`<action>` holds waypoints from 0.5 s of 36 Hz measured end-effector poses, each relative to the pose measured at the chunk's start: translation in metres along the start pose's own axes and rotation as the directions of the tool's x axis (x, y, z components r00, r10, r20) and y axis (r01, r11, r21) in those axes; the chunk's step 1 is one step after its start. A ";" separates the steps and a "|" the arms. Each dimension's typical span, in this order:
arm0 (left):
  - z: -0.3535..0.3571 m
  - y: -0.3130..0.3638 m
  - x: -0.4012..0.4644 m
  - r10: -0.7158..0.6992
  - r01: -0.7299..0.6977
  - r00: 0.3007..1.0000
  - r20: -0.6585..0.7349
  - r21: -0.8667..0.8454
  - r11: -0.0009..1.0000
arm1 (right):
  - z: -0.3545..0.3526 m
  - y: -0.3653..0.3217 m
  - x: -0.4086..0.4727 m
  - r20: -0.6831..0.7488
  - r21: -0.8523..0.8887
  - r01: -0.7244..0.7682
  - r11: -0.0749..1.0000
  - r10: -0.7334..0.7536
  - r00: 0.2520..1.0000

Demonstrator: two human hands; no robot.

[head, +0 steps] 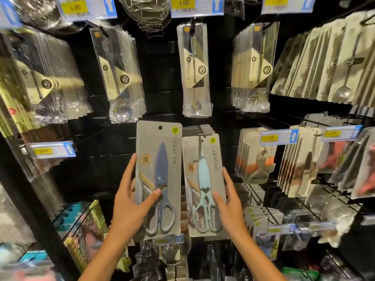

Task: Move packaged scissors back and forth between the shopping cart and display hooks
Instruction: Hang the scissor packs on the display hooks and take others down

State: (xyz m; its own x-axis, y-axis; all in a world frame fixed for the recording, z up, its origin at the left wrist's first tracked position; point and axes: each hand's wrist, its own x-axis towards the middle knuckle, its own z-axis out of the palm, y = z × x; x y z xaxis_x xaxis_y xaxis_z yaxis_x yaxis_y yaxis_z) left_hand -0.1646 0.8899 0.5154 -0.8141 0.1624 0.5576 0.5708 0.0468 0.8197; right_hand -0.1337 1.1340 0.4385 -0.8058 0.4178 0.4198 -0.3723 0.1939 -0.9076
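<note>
packaged spoons (196, 69) hung in rows on a black slatted wall (158, 57). yellow price tags (183, 3) sat above them. wire strainers (148, 11) hung at top. carded utensils (332, 63) crowded the right.

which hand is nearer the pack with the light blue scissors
Right. The right hand touches the right edge of the light blue scissors pack, which hangs on its hook. The left hand grips the dark blue scissors pack beside it.
</note>
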 end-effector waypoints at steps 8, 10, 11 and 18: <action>0.000 0.006 0.000 -0.002 0.003 1.000 0.012 -0.001 1.000 | 0.003 0.021 0.027 0.015 -0.324 0.003 0.946 0.002 1.000; 0.001 0.008 0.000 -0.005 0.005 1.000 0.007 -0.001 1.000 | 0.003 0.027 0.032 0.006 -0.368 0.008 0.930 -0.006 1.000; 0.001 0.009 -0.001 -0.007 0.007 1.000 0.006 0.002 1.000 | 0.003 0.030 0.034 0.005 -0.385 0.010 0.923 -0.009 1.000; 0.002 0.010 -0.005 -0.025 0.025 1.000 -0.003 0.009 1.000 | 0.007 0.035 0.053 0.009 -0.461 0.018 0.887 -0.016 1.000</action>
State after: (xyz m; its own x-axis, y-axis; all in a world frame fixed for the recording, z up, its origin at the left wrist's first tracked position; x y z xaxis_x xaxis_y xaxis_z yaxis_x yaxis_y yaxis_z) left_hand -0.1549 0.8912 0.5202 -0.8281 0.1582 0.5377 0.5516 0.0596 0.8320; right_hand -0.1927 1.1569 0.4289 -0.8041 0.4065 0.4338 -0.1324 0.5889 -0.7973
